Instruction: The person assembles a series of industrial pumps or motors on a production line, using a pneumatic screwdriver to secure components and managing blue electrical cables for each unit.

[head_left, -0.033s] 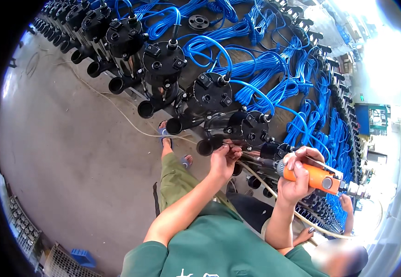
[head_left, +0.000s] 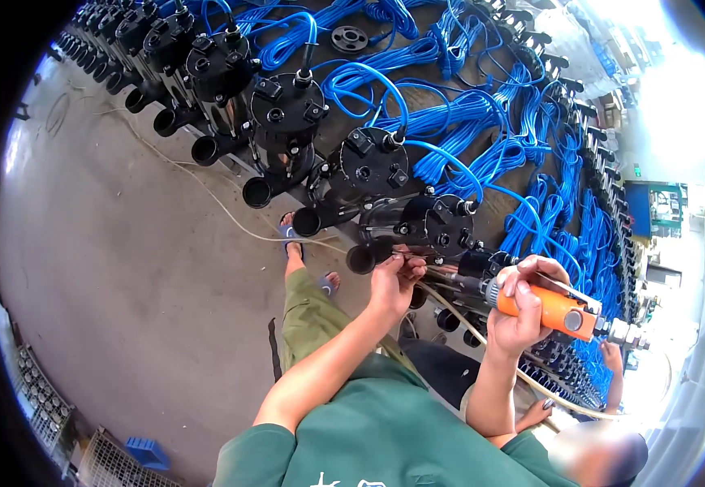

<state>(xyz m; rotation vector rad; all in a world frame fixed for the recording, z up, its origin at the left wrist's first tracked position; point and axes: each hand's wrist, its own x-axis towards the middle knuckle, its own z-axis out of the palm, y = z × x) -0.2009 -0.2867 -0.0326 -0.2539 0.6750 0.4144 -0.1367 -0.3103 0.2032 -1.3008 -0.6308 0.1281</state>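
My right hand (head_left: 523,304) is wrapped round an orange pneumatic screwdriver (head_left: 559,312), its fingers over the lever. The tool lies nearly level, and its dark shank points left toward a black submersible pump (head_left: 441,227). My left hand (head_left: 397,284) is closed in a pinch low on that pump, beside its round outlet (head_left: 360,260). What the left fingertips hold, if anything, is too small to make out. A pale hose (head_left: 523,377) passes below the tool and behind my left hand.
Black pumps stand in a long row, one of them (head_left: 287,109) left of mine. Blue cable bundles (head_left: 450,122) lie behind them, with a black disc (head_left: 349,39) among them. At the lower right is a co-worker (head_left: 604,450). A blue crate (head_left: 148,453) sits at lower left.
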